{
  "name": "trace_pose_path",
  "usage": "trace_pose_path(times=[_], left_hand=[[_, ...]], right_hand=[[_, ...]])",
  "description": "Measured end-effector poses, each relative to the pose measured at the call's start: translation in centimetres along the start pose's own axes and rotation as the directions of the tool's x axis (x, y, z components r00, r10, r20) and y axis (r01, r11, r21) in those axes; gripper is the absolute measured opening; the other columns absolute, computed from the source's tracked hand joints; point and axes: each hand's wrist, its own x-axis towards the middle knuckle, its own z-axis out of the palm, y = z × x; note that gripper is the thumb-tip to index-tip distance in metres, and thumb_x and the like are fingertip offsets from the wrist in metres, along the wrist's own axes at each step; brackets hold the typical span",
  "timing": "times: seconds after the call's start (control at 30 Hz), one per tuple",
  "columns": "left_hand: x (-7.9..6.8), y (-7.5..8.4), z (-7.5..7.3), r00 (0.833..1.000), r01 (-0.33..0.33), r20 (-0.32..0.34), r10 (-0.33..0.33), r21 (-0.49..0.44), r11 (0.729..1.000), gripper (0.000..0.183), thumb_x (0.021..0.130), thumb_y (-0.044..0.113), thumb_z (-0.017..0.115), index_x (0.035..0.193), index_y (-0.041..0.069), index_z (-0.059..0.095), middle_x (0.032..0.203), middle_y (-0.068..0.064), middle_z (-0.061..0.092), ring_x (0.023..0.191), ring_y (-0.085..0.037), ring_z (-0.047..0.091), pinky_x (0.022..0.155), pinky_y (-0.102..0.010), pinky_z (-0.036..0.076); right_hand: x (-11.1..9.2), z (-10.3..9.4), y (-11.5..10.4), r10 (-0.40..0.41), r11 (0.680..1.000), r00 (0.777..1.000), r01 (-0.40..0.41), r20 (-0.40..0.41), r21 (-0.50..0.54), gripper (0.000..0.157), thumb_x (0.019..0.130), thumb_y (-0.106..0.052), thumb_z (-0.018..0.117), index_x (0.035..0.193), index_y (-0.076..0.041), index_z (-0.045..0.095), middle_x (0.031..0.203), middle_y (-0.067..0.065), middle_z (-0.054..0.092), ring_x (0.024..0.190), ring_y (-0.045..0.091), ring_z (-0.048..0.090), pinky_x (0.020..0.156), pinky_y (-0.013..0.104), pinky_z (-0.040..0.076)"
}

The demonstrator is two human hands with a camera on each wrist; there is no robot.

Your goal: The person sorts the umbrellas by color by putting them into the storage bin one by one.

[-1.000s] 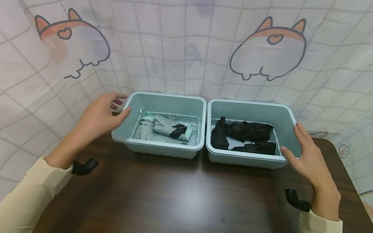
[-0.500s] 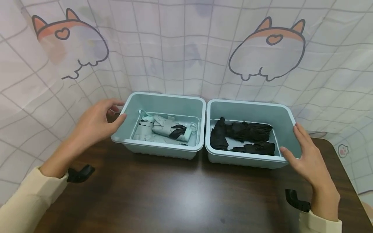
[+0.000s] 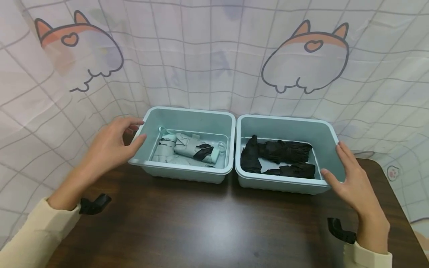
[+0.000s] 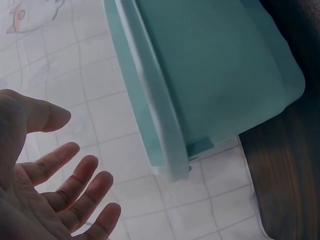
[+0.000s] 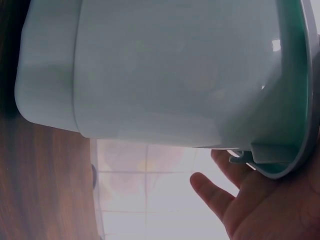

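Two pale blue-green plastic bins stand side by side on the table. Beside the left end of the left bin is my left hand, its thumb and fingers spread; in the left wrist view a gap shows between the fingertips and the bin wall. Inside that bin lie grey folding umbrellas with mint handles. My right hand rests against the right end of the right bin, fingers along the rim and thumb at the front corner. Crumpled black fabric bundles lie in it.
The dark brown wooden table stretches in front of the bins. A white checked curtain with cartoon corgi prints hangs right behind them and along both sides. Black mounts stick out at both cuffs.
My left hand has lowered and come slightly nearer to me at the left bin's end. My right hand stays at the right bin, and the contents of both bins have not moved.
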Motion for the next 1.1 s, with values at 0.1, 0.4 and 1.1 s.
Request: trace_pose_path(times=[0.1, 0.4, 1.1], left_hand=[[-0.1, -0.2, 0.3, 1.000, 0.013, 0.004, -0.013, -0.009, 1.000, 0.052, 0.102, 0.033, 0.067, 0.146, 0.007, 0.059, 0.125, -0.024, 0.071, 0.110, -0.038, 0.067, 0.091, -0.058, 0.051], [-1.7, -0.6, 1.7, 1.000, 0.008, -0.016, -0.009, -0.058, 0.998, 0.052, 0.104, 0.031, 0.065, 0.148, 0.005, 0.056, 0.126, -0.024, 0.068, 0.113, -0.042, 0.063, 0.089, -0.056, 0.052], [-6.4, -1.0, 5.8, 0.922, -0.335, -0.213, 0.322, -0.024, 0.942, 0.036, 0.089, 0.005, 0.080, 0.124, 0.012, 0.075, 0.116, -0.003, 0.073, 0.104, -0.020, 0.066, 0.088, -0.032, 0.044]], right_hand=[[-0.1, 0.2, 0.0, 0.000, 1.000, 1.000, 0.000, -0.001, 0.012, 0.083, 0.101, -0.031, 0.063, 0.170, -0.009, 0.021, 0.178, 0.018, 0.017, 0.155, 0.059, 0.028, 0.115, 0.085, 0.023], [0.3, -0.2, 0.1, -0.011, 1.000, 1.000, 0.011, 0.002, 0.012, 0.083, 0.102, -0.031, 0.062, 0.170, -0.008, 0.021, 0.178, 0.017, 0.016, 0.156, 0.057, 0.026, 0.115, 0.085, 0.022], [-0.1, 0.1, 0.1, -0.001, 1.000, 1.000, 0.001, -0.010, 0.007, 0.082, 0.101, -0.031, 0.063, 0.169, -0.007, 0.023, 0.178, 0.017, 0.019, 0.157, 0.055, 0.027, 0.114, 0.085, 0.026]])
